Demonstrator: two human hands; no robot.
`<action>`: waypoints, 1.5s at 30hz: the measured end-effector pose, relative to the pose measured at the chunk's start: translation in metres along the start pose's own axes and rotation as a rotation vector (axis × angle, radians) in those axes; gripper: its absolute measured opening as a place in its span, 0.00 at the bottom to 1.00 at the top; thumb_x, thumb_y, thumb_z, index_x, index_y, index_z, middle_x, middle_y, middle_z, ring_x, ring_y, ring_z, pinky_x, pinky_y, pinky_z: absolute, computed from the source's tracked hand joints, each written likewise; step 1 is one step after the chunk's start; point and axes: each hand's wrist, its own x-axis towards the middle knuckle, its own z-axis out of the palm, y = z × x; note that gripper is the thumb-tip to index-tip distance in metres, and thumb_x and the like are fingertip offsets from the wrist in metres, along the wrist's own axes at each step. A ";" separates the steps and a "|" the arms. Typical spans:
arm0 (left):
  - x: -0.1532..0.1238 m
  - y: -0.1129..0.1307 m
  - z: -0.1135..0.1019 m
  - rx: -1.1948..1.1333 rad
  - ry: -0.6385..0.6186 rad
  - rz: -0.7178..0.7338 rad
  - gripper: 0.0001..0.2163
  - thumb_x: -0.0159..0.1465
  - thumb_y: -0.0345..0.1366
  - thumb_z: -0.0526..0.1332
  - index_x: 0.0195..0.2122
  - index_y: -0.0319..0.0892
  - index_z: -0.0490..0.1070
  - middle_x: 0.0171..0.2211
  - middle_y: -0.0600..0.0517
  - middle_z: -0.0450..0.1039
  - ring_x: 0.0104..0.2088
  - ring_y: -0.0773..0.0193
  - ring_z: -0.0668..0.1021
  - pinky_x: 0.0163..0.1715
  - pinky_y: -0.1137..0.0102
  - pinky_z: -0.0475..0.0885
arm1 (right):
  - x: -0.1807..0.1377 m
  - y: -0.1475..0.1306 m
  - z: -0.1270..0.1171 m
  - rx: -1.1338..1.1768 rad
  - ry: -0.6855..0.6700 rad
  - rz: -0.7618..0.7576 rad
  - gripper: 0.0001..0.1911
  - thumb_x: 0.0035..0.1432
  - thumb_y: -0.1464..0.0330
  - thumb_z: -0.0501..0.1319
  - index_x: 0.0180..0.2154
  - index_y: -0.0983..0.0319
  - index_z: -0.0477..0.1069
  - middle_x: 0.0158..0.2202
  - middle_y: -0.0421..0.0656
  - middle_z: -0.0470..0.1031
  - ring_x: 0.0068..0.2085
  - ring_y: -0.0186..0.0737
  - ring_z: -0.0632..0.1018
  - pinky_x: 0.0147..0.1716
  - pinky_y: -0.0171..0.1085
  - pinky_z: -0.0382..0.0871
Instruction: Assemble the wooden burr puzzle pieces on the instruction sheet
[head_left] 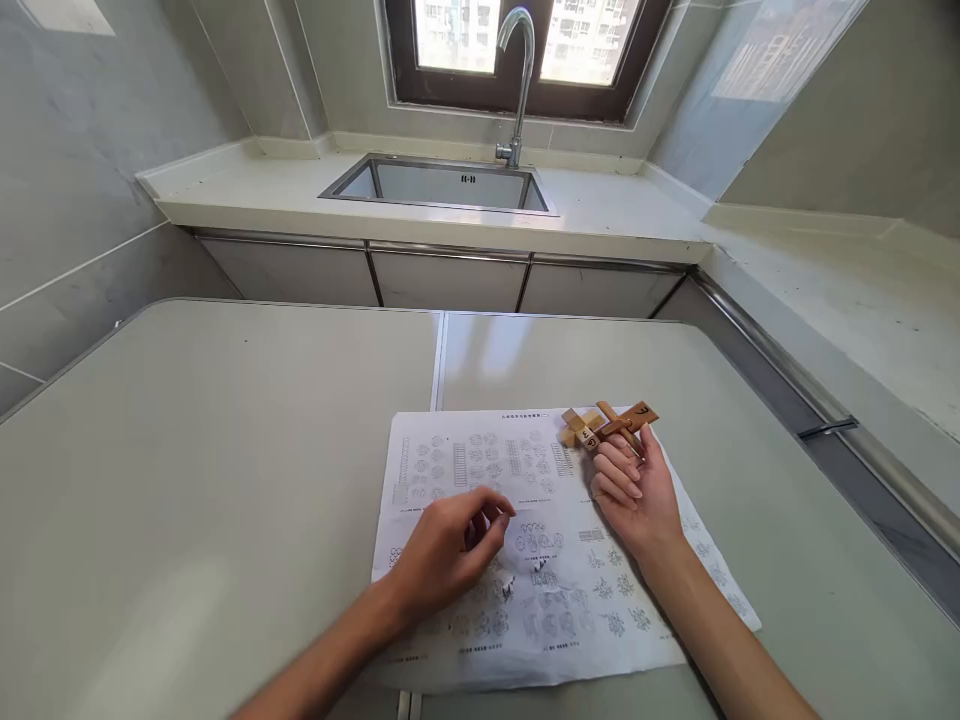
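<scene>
My right hand, palm turned up and fingers curled, grips a brown wooden puzzle piece between thumb and forefinger, at the sheet's upper right corner. A dark mark shows on its face, and a thin stick crosses it. Touching or just beside it are lighter wooden puzzle pieces, crossed together, one with dark marks on its end; whether the hand holds these too I cannot tell. Over the middle of a printed paper sheet is my left hand, fingers loosely bent, a gap between thumb and forefinger, nothing visible in it.
The creased sheet carries rows of small diagrams and lies on a pale folding table with a centre seam. Beyond the table's far edge is a counter with a steel sink and a tall faucet. A ledge runs along the right.
</scene>
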 end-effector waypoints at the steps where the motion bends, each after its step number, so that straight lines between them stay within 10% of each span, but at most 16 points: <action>1: 0.000 0.000 0.000 0.001 0.001 0.004 0.08 0.73 0.37 0.58 0.44 0.42 0.76 0.27 0.56 0.72 0.25 0.69 0.70 0.27 0.74 0.66 | 0.001 -0.002 -0.002 0.024 -0.021 0.002 0.18 0.69 0.61 0.66 0.31 0.57 0.60 0.16 0.27 0.59 0.13 0.26 0.62 0.08 0.25 0.54; 14: 0.000 -0.001 0.000 0.011 0.013 0.037 0.09 0.72 0.37 0.57 0.43 0.41 0.76 0.26 0.55 0.72 0.25 0.68 0.71 0.26 0.75 0.67 | 0.000 -0.004 -0.001 -0.359 -0.065 -0.206 0.20 0.64 0.62 0.66 0.26 0.57 0.59 0.17 0.28 0.54 0.14 0.27 0.49 0.08 0.26 0.48; 27: -0.004 -0.002 0.003 -0.046 0.032 0.024 0.09 0.73 0.38 0.57 0.44 0.41 0.75 0.28 0.54 0.73 0.27 0.68 0.72 0.28 0.73 0.68 | -0.024 0.024 0.011 -0.892 0.084 -0.556 0.25 0.67 0.46 0.60 0.27 0.57 0.69 0.18 0.37 0.63 0.19 0.35 0.63 0.17 0.35 0.55; 32: -0.006 0.003 -0.003 -0.140 0.073 0.018 0.14 0.70 0.47 0.64 0.49 0.42 0.73 0.40 0.48 0.76 0.36 0.63 0.77 0.36 0.68 0.73 | -0.042 0.048 0.003 -1.176 -0.068 -0.435 0.27 0.68 0.44 0.58 0.26 0.57 0.71 0.19 0.39 0.65 0.21 0.39 0.63 0.22 0.40 0.57; 38: -0.003 0.002 -0.011 -0.674 -0.081 0.108 0.42 0.59 0.62 0.71 0.69 0.49 0.60 0.70 0.37 0.61 0.68 0.43 0.68 0.67 0.48 0.63 | -0.053 0.067 0.002 -1.503 -0.583 -0.370 0.26 0.75 0.54 0.50 0.26 0.56 0.70 0.21 0.41 0.67 0.23 0.40 0.65 0.28 0.42 0.59; 45: -0.004 -0.005 -0.009 -0.947 -0.379 0.032 0.53 0.43 0.50 0.84 0.70 0.47 0.64 0.67 0.37 0.67 0.69 0.36 0.67 0.70 0.43 0.57 | -0.061 0.078 0.013 -1.586 -0.810 -0.496 0.16 0.73 0.63 0.52 0.34 0.55 0.74 0.26 0.44 0.71 0.30 0.47 0.72 0.34 0.45 0.68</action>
